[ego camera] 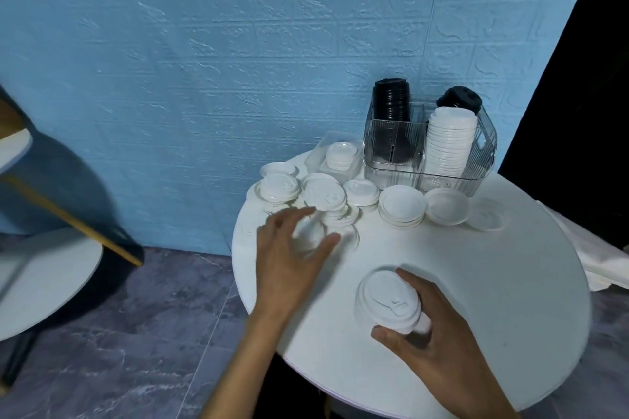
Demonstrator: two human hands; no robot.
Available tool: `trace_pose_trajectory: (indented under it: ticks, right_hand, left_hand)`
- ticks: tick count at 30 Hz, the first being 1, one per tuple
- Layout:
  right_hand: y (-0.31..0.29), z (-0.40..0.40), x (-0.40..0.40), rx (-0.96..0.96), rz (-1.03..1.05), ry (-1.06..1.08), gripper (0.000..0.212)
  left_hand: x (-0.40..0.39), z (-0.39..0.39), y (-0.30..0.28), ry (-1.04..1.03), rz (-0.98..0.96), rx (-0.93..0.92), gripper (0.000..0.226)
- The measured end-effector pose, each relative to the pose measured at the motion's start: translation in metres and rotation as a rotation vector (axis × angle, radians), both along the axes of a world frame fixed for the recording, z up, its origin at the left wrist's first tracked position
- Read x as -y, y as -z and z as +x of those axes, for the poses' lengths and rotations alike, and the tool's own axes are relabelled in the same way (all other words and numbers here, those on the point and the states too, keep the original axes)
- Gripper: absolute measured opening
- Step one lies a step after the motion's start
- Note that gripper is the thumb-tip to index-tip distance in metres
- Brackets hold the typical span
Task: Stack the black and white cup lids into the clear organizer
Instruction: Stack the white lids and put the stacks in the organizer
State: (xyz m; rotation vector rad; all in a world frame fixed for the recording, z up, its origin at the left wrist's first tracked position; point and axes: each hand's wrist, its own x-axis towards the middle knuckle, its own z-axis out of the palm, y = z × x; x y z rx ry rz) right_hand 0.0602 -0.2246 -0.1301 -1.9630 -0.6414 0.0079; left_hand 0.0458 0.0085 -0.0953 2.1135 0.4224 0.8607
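My right hand (439,347) grips a short stack of white lids (386,303) just above the round white table (476,299). My left hand (289,258) hovers with fingers spread over a white lid (340,238) lying flat on the table. Several loose white lids and small stacks (323,196) crowd the table's far left and middle. The clear organizer (429,153) stands at the back, holding a tall white lid stack (449,143) at right and two black lid stacks (391,102) behind.
A small clear tray (316,155) with white lids sits left of the organizer. A blue textured wall rises behind the table. A white cloth (602,265) hangs off the right. Another round white table (44,282) stands at the left.
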Motion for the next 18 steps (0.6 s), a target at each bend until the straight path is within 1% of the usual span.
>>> trace_pose_trajectory:
  ticks: [1,3,5,7,11,13,18]
  right_hand:
    - [-0.001,0.0,0.0,0.0,-0.003,-0.005,0.086]
    - [0.0,0.0,0.0,-0.01,0.019,-0.007,0.086]
    - [-0.001,-0.001,-0.001,-0.028,0.04,-0.007,0.086]
    - [-0.002,0.0,-0.001,-0.025,0.044,-0.007,0.084]
    - [-0.002,0.001,0.0,-0.008,0.034,-0.009,0.082]
    - [-0.003,0.001,0.0,-0.008,0.028,-0.009,0.082]
    - [-0.002,0.004,0.0,-0.053,0.014,-0.018,0.074]
  left_hand:
    - [-0.008,0.007,0.001,-0.073,0.056,-0.061,0.058]
    - [-0.02,0.017,0.006,-0.139,0.12,-0.168,0.068]
    - [-0.025,0.025,0.011,-0.147,0.14,-0.233,0.072]
    - [-0.026,0.029,0.015,-0.146,0.162,-0.266,0.071]
    - [-0.026,0.031,0.019,-0.153,0.209,-0.244,0.059]
    - [-0.026,0.03,0.018,-0.133,0.202,-0.223,0.055]
    - [-0.028,0.03,0.017,-0.076,0.138,-0.144,0.06]
